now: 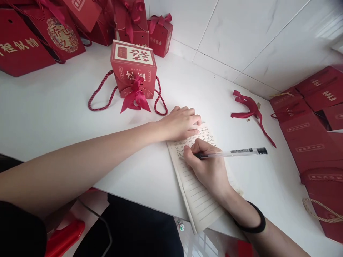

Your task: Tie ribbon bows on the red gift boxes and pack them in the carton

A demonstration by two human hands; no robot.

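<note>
In the head view, my right hand [210,166] is closed around a clear pen with black ends [237,152], its tip against a lined notebook [200,200]. Rows of handwritten numbers fill the upper part of the page; the lower lines are blank. My left hand [180,123] rests across the notebook's top edge, fingers loosely spread and slightly bent, holding nothing. Just beyond that hand stands a red gift box [134,71] with a ribbon bow [136,96] and twisted cord handles. A black band circles my right wrist.
Red gift boxes [26,43] crowd the back left of the white table [66,103]. More red boxes [302,139] are piled along the right side. A loose red ribbon [250,107] lies near the tiled wall [214,35]. The table's front edge runs beneath my forearms.
</note>
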